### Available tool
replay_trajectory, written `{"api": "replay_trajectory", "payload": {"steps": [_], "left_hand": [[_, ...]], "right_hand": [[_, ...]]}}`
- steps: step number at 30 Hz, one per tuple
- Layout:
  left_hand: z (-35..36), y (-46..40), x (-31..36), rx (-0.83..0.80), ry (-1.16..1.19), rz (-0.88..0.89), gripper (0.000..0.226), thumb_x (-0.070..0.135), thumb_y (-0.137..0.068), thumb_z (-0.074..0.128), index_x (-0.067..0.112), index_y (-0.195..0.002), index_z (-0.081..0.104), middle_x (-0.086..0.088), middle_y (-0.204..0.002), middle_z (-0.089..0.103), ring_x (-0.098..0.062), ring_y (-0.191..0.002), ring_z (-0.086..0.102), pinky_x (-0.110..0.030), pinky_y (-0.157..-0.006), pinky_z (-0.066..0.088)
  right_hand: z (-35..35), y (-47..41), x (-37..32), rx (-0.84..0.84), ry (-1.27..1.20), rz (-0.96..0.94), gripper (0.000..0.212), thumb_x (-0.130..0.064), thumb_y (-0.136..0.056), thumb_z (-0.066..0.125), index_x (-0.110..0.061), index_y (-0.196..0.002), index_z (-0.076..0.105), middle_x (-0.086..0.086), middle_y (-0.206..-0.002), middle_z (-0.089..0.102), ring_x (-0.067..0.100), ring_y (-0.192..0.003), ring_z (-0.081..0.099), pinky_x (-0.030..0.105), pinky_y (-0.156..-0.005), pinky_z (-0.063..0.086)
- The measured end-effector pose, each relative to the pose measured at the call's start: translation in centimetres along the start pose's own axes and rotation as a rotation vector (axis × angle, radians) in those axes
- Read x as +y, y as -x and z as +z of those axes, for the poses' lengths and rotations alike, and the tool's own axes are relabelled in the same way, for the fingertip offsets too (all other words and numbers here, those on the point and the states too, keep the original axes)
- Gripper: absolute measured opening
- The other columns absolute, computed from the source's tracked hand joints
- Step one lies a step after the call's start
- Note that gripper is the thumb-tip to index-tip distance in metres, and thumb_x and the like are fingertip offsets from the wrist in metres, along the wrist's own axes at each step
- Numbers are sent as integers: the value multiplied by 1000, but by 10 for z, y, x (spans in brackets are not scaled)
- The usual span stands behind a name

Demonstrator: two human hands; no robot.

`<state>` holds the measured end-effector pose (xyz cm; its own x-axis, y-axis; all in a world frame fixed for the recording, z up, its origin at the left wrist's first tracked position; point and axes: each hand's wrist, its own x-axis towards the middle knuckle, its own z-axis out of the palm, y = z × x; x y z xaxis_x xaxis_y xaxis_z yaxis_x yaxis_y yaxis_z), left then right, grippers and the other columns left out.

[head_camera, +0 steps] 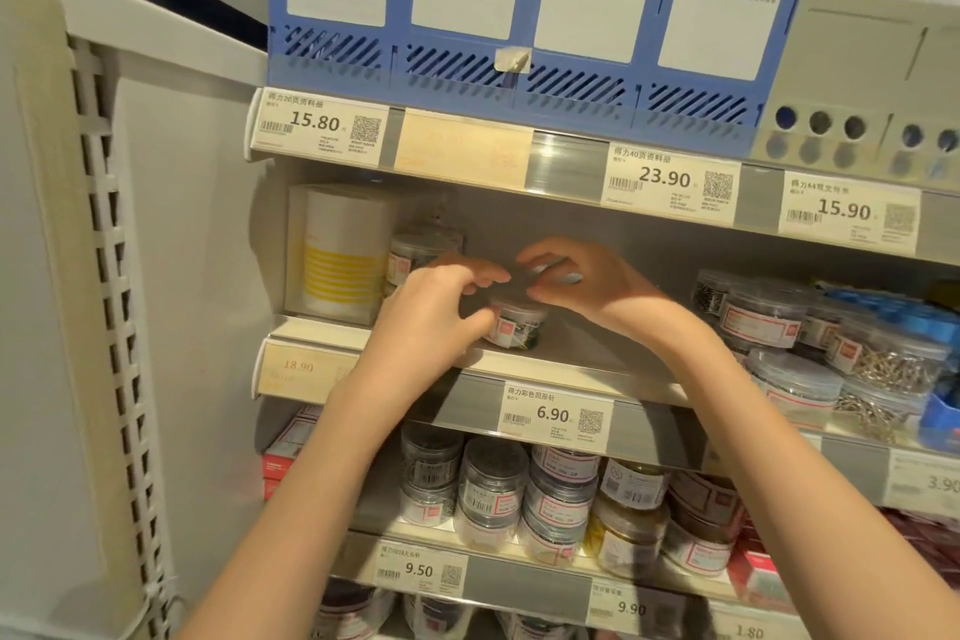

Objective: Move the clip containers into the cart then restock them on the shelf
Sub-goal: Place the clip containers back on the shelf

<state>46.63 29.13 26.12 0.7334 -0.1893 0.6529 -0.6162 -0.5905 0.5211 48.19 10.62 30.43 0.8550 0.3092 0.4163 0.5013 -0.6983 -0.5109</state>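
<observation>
You face a pale store shelving unit under soft, even light.
At your nine o'clock stands a slotted upright [111, 244] beside a grey side panel [36, 276]; price-tag rails [670, 182] cross at twelve, blue file racks [524, 16] above them.

A blue file rack [524, 16] with diagonal slots carries white panels. A white box [340, 252] shows yellow stripes. Clear clip containers [515, 322] wear white labels edged red. White price tags [555, 415] have black print; the shelf [597, 364] is grey.
</observation>
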Motion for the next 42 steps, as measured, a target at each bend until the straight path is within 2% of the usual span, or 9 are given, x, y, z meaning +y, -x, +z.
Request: {"api": "replay_trajectory", "payload": {"steps": [3, 8, 14, 19, 24, 29, 33, 36, 42], "left_hand": [[6, -9, 6, -104, -55, -2, 40, 17, -80, 64, 31, -118, 62, 9, -117, 64, -10, -107, 57, -33, -94, 47], [13, -13, 7, -114, -84, -22, 36, 13, -80, 64, 30, -112, 65, 8, -112, 67, -12, -103, 61, -32, -92, 47], [12, -11, 8, -160, -130, -54, 31, 21, -86, 57, 36, -113, 62, 9, -111, 67, -13, -104, 59, -34, -91, 47], [-2, 8, 2, -75, -270, -124, 26, 35, -88, 50, 40, -110, 64, 15, -102, 67, -12, -100, 60, -35, -86, 47], [-6, 9, 1, -107, -325, -171, 21, 45, -88, 48, 37, -96, 66, 21, -81, 64, -6, -91, 58, -27, -74, 41], [-7, 9, 2, -156, -348, -165, 26, 50, -89, 46, 42, -102, 67, 19, -92, 68, -5, -100, 60, -26, -79, 44], [-7, 8, 3, -164, -388, -177, 31, 53, -89, 46, 35, -101, 69, 15, -98, 69, -10, -101, 60, -26, -75, 41], [-6, 7, 3, -171, -421, -177, 35, 54, -89, 45, 29, -97, 68, 12, -96, 68, -14, -99, 60, -27, -71, 39], [-7, 7, 3, -174, -367, -157, 20, 52, -90, 45, 46, -100, 62, 20, -74, 60, -7, -91, 57, -23, -66, 38]], "right_hand": [[-6, 11, 11, -50, 6, 37, 25, -10, -86, 64, -27, -105, 63, -3, -108, 66, -1, -95, 62, 13, -85, 47], [-7, 19, 24, -128, 23, 112, 30, -16, -85, 67, -41, -99, 62, -1, -110, 67, 9, -102, 62, 34, -101, 44], [-7, 18, 25, -101, -9, 89, 23, -15, -81, 72, -33, -92, 62, -4, -111, 65, 6, -101, 61, 30, -98, 45], [-6, 4, 25, -127, 51, 70, 16, -15, -83, 69, -23, -95, 63, 0, -112, 65, 9, -98, 62, 29, -95, 45], [-10, -13, 28, -209, 225, 91, 33, -19, -85, 67, -19, -117, 61, 0, -117, 61, 11, -97, 57, 22, -83, 40], [-5, -35, 26, -283, 290, 150, 46, -23, -87, 65, -19, -131, 52, 1, -122, 56, 13, -92, 54, 19, -67, 44], [0, -50, 28, -321, 275, 259, 54, -14, -88, 61, -22, -138, 44, 3, -118, 53, 24, -105, 56, 34, -76, 54], [2, -59, 31, -346, 267, 298, 58, -8, -87, 58, -23, -141, 40, 4, -113, 53, 22, -99, 55, 37, -79, 55], [6, -66, 35, -349, 258, 328, 60, -8, -88, 58, -26, -141, 38, 11, -123, 56, 20, -96, 56, 36, -82, 52]]}}
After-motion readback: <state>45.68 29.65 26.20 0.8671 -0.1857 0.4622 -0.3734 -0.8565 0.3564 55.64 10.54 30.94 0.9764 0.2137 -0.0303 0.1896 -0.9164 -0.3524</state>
